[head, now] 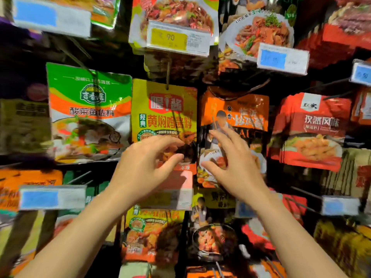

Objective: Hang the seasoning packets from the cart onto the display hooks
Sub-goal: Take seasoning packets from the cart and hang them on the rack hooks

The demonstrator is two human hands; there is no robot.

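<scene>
A yellow seasoning packet point(163, 111) hangs on a display hook point(167, 76) in the middle of the rack. My left hand point(144, 165) is raised in front of its lower part with loosely curved fingers and holds nothing. My right hand point(234, 163) is up beside it, fingers spread, in front of an orange packet point(241, 111) on the neighbouring hook, also holding nothing. Whether either hand touches a packet is unclear because of blur. The cart is out of view.
A green packet point(88, 115) hangs at left and a red packet point(311, 129) at right. Price tags point(177, 38) stick out on hook ends above and below. More packets point(152, 231) fill the lower row.
</scene>
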